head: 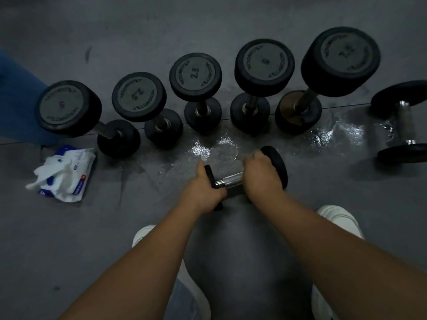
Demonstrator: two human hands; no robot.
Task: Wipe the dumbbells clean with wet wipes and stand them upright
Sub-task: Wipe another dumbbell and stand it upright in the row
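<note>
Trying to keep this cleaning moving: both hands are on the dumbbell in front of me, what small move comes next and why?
Probably tip the held dumbbell up onto one end. The left hand and right hand grip its ends, it lies level, no wipe shows in either, and five dumbbells beyond stand upright.

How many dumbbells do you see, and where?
7. Five upright dumbbells in a row; one lying dumbbell at right; one held dumbbell between left hand and right hand. More may lie off-frame.
</note>
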